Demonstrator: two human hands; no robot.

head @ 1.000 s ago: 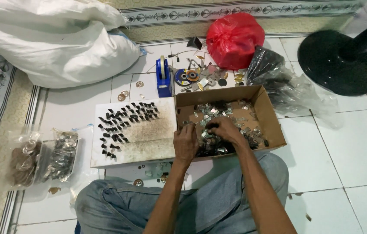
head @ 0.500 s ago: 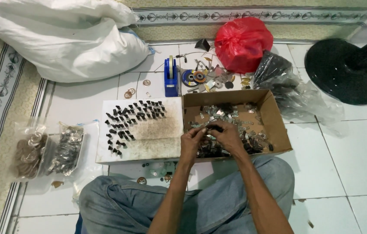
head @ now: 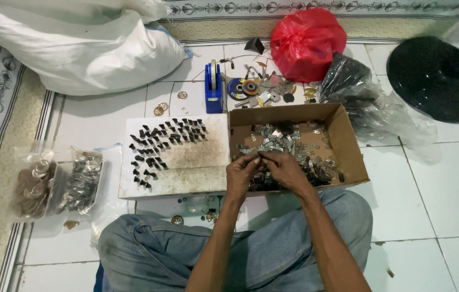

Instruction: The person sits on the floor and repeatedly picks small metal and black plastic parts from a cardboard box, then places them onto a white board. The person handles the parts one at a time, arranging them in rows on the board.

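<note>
Metal clips (head: 286, 141) fill a cardboard box (head: 348, 135) on the floor, where left hand (head: 242, 172) and right hand (head: 283, 168) meet, pinching one small piece between fingertips.

Piece between hands (head: 264, 172) too small

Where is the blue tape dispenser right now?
In the head view, the blue tape dispenser stands on the tiled floor, just beyond the white board, left of the cardboard box.

Small silvery metal pieces (head: 283, 145), heaped loose, in open cardboard box (head: 348, 140)
</note>
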